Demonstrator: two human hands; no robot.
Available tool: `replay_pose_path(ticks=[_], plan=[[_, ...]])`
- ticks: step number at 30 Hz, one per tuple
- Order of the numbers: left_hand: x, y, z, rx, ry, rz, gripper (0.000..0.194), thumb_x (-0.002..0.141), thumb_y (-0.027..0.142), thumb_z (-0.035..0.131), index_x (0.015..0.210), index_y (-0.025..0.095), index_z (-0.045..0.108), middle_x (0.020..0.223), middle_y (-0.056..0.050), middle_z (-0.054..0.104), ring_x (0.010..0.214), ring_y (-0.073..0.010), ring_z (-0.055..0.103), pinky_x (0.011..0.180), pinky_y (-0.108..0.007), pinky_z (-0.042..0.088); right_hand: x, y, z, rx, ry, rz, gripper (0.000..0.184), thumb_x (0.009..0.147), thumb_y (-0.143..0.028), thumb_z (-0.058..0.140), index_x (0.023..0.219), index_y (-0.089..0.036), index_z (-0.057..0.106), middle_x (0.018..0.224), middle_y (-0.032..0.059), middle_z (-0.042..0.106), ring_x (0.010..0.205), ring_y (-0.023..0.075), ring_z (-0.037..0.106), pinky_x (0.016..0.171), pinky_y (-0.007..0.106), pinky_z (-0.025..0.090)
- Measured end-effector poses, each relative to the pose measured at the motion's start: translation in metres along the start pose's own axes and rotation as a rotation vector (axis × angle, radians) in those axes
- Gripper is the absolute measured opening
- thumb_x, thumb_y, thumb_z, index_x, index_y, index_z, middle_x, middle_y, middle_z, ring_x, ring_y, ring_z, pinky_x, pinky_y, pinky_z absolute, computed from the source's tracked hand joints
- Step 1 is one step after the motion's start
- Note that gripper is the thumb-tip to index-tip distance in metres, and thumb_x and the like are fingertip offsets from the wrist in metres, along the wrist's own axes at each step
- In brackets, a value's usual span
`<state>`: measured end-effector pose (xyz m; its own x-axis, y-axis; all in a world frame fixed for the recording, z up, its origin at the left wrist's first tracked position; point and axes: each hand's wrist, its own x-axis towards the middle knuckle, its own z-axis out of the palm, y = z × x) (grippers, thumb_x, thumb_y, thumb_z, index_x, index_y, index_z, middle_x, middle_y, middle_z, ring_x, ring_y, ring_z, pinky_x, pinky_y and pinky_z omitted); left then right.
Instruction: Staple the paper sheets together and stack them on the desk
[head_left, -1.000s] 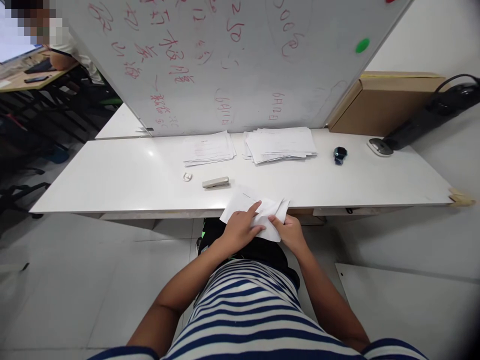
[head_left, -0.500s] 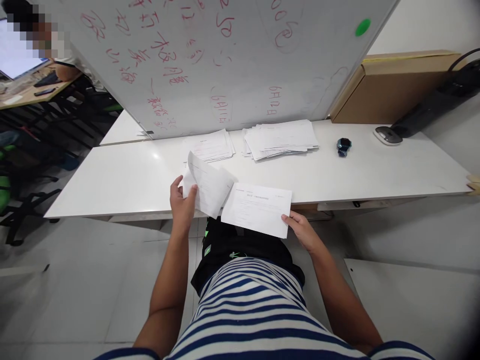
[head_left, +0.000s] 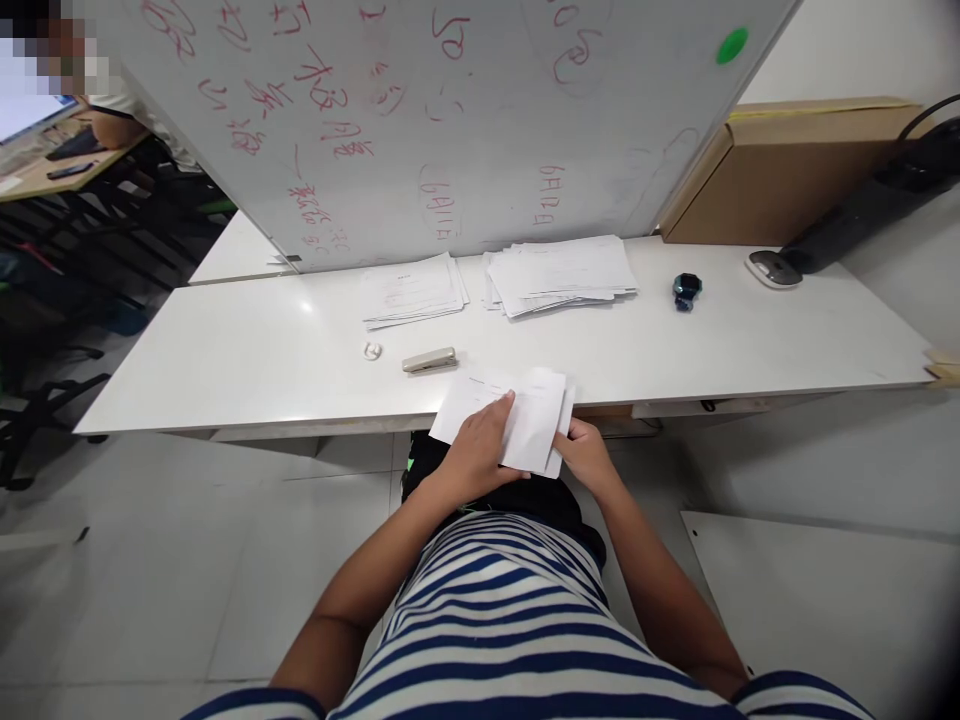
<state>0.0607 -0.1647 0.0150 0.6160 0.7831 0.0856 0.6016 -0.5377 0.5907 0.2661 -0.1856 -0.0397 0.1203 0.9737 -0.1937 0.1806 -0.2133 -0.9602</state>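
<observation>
White printed sheets (head_left: 534,425) lie between my two hands at the desk's front edge, above my lap. Over their left part is my left hand (head_left: 476,450), back upward, its fingers closed at a turned-over sheet; the far side of the grip is hidden. My right hand (head_left: 589,455) pinches the right edge of the sheets between thumb and fingers. Just beyond them on the desk lies a light-coloured stapler (head_left: 429,360). To its left is a small white object (head_left: 372,351), too small to make out.
Two paper stacks, a left one (head_left: 416,290) and a right one (head_left: 562,275), lie below a whiteboard (head_left: 495,130) with red writing. Farther right on the white desk (head_left: 247,340) are a watch (head_left: 685,290), a computer mouse (head_left: 774,270) and a cardboard box (head_left: 795,190). Another person (head_left: 112,120) sits far left.
My left hand swung out left with a sheet lifted, then came back right over the papers. My right hand kept hold of their right edge. The stapler shows again.
</observation>
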Motion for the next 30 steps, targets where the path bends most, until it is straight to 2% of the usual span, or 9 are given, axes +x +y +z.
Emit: replay_pose_path(ticks=[4, 7, 11, 14, 17, 20, 23, 26, 30], plan=[[0.003, -0.004, 0.008, 0.054, -0.008, -0.138, 0.081, 0.085, 0.032, 0.054, 0.149, 0.022, 0.006, 0.129, -0.011, 0.057, 0.108, -0.0289, 0.059, 0.087, -0.043, 0.046, -0.003, -0.006, 0.007, -0.023, 0.015, 0.005, 0.044, 0.073, -0.055, 0.065, 0.084, -0.013, 0.072, 0.083, 0.0067, 0.073, 0.077, 0.0257, 0.064, 0.066, 0.032, 0.048], [0.003, -0.008, -0.002, -0.022, 0.007, -0.193, 0.069, 0.086, 0.031, 0.053, 0.146, 0.025, 0.020, 0.111, -0.004, 0.067, 0.091, -0.0221, 0.064, 0.078, -0.035, 0.048, -0.005, -0.009, 0.010, 0.003, 0.000, 0.027, 0.045, 0.074, -0.056, 0.064, 0.082, -0.013, 0.071, 0.074, 0.0061, 0.071, 0.067, 0.0220, 0.062, 0.060, 0.030, 0.046], [0.000, -0.012, -0.014, -0.167, 0.100, -0.265, 0.057, 0.083, 0.024, 0.054, 0.137, 0.029, 0.039, 0.100, 0.000, 0.069, 0.085, -0.0166, 0.064, 0.074, -0.028, 0.048, -0.006, -0.009, 0.013, -0.045, -0.020, 0.017, 0.044, 0.074, -0.057, 0.063, 0.063, -0.015, 0.064, 0.054, 0.0020, 0.061, 0.053, 0.0164, 0.054, 0.052, 0.027, 0.040], [0.000, -0.016, -0.020, -0.237, 0.263, -0.336, 0.052, 0.080, 0.022, 0.057, 0.131, 0.027, 0.048, 0.105, -0.002, 0.068, 0.090, -0.0179, 0.063, 0.075, -0.029, 0.049, -0.007, -0.008, 0.013, -0.054, -0.028, 0.002, 0.045, 0.074, -0.057, 0.063, 0.057, -0.016, 0.060, 0.051, 0.0010, 0.058, 0.052, 0.0152, 0.052, 0.051, 0.026, 0.038], [0.001, -0.024, -0.029, -0.342, 0.518, -0.468, 0.039, 0.078, 0.032, 0.063, 0.115, 0.021, 0.061, 0.104, -0.005, 0.069, 0.093, -0.0208, 0.064, 0.078, -0.032, 0.050, -0.008, -0.007, 0.010, -0.044, -0.050, 0.011, 0.044, 0.074, -0.057, 0.063, 0.060, -0.015, 0.062, 0.055, 0.0021, 0.060, 0.055, 0.0167, 0.054, 0.053, 0.027, 0.039], [0.000, -0.041, -0.046, -0.512, 0.765, -0.607, 0.040, 0.073, 0.041, 0.070, 0.101, 0.013, 0.066, 0.096, -0.008, 0.071, 0.090, -0.0225, 0.065, 0.079, -0.032, 0.051, -0.009, -0.005, 0.003, -0.009, -0.055, 0.037, 0.040, 0.074, -0.054, 0.065, 0.076, -0.014, 0.069, 0.074, 0.0062, 0.070, 0.068, 0.0211, 0.061, 0.061, 0.030, 0.044], [-0.006, -0.059, -0.065, -0.603, 0.988, -0.618, 0.045, 0.068, 0.042, 0.074, 0.099, 0.010, 0.065, 0.098, -0.011, 0.070, 0.095, -0.0227, 0.064, 0.084, -0.032, 0.051, -0.006, 0.001, -0.003, 0.046, 0.014, 0.061, 0.043, 0.075, -0.053, 0.064, 0.093, -0.015, 0.071, 0.095, 0.0091, 0.072, 0.084, 0.0252, 0.063, 0.071, 0.034, 0.047], [-0.011, -0.071, -0.078, -0.645, 1.106, -0.572, 0.046, 0.067, 0.039, 0.076, 0.101, 0.011, 0.065, 0.103, -0.011, 0.069, 0.100, -0.0224, 0.063, 0.091, -0.034, 0.049, -0.003, 0.008, -0.008, 0.066, 0.096, 0.078, 0.046, 0.076, -0.055, 0.062, 0.093, -0.013, 0.070, 0.094, 0.0099, 0.072, 0.084, 0.0257, 0.063, 0.072, 0.035, 0.047], [-0.014, -0.074, -0.082, -0.671, 1.131, -0.551, 0.047, 0.067, 0.038, 0.077, 0.103, 0.011, 0.064, 0.106, -0.012, 0.068, 0.103, -0.0231, 0.063, 0.095, -0.036, 0.048, 0.002, 0.012, -0.010, 0.067, 0.124, 0.100, 0.047, 0.075, -0.056, 0.062, 0.092, -0.013, 0.070, 0.091, 0.0094, 0.071, 0.081, 0.0247, 0.063, 0.068, 0.033, 0.047]])
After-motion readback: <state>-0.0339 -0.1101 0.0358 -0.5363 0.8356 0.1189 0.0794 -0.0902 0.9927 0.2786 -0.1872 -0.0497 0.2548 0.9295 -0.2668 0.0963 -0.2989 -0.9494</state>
